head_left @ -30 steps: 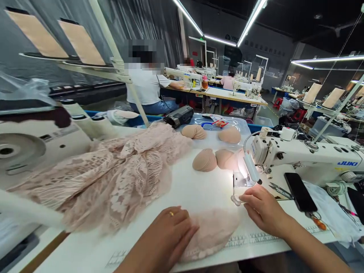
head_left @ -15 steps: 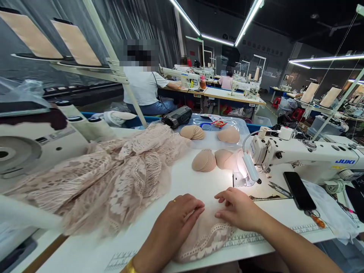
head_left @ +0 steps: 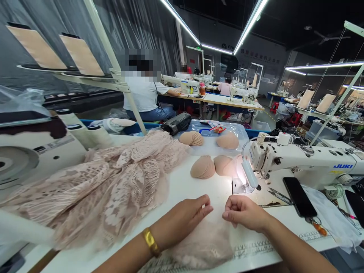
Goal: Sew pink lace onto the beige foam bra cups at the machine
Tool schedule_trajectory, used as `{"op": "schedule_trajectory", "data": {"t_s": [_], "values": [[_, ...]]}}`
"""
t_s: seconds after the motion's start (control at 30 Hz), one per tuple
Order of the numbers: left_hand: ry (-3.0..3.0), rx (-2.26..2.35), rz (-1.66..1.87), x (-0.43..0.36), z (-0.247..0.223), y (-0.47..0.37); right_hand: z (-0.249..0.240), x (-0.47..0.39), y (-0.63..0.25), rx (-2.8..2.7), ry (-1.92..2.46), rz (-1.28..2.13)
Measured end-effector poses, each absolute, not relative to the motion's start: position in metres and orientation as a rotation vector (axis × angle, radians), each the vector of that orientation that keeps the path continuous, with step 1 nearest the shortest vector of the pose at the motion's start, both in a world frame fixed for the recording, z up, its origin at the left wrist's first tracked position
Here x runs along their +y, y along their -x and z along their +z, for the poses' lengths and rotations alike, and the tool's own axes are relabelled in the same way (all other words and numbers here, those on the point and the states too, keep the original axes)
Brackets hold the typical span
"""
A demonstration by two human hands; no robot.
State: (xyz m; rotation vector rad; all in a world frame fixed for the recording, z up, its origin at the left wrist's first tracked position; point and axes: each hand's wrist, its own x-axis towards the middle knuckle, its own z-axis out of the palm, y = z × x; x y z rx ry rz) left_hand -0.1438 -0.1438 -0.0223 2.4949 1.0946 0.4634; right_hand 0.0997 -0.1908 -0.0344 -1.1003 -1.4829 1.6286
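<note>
A piece of sheer beige lace fabric lies over the table's front edge, below and between my hands. My left hand, with a gold bracelet at the wrist, is bent over the fabric's upper left, thumb and fingers drawn together. Across a small gap, my right hand is closed, its thumb pressed to the curled fingers at the upper right of the fabric. The thin cloth barely shows at the fingertips. Beyond the hands stand the sewing machine and its lit needle plate. Stacked beige bra cups lie behind.
A heap of beige lace covers the left side. More cups rest on a clear plastic tray. Thread snips and a black phone lie at right. A thread stand pole rises at left. Co-workers sit farther back.
My left hand has moved slightly right, baring more of the wrist. My right hand's fingers have curled in. The fabric has shifted, and its scalloped lace edge no longer shows clearly.
</note>
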Motion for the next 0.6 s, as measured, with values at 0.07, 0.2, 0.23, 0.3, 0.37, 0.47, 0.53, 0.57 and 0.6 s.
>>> {"op": "schedule_trajectory", "data": {"t_s": [0.07,0.2,0.23,0.3,0.37,0.47,0.53,0.57,0.6], "values": [[-2.548,1.156,0.469,-0.117,-0.01,0.136,-0.04,-0.187,-0.102,-1.453,1.087,1.549],[-2.604,1.265,0.542,-0.057,-0.002,0.098,-0.045,-0.184,-0.102,-1.421,1.08,1.494],[-2.628,1.267,0.522,-0.046,-0.004,0.086,-0.046,-0.184,-0.102,-1.422,1.084,1.492],[-2.687,1.224,0.44,-0.029,-0.012,0.06,-0.048,-0.183,-0.102,-1.433,1.091,1.479],[-2.746,1.157,0.35,-0.021,-0.021,0.04,-0.049,-0.183,-0.102,-1.446,1.096,1.463],[-2.816,1.069,0.293,-0.016,-0.027,0.035,-0.052,-0.182,-0.102,-1.475,1.101,1.444],[-2.843,1.007,0.287,-0.013,-0.025,0.05,-0.052,-0.182,-0.101,-1.493,1.11,1.433],[-2.851,0.971,0.282,-0.011,-0.023,0.063,-0.053,-0.182,-0.101,-1.499,1.115,1.432],[-2.856,0.934,0.276,-0.01,-0.021,0.077,-0.053,-0.182,-0.1,-1.503,1.117,1.433]]}}
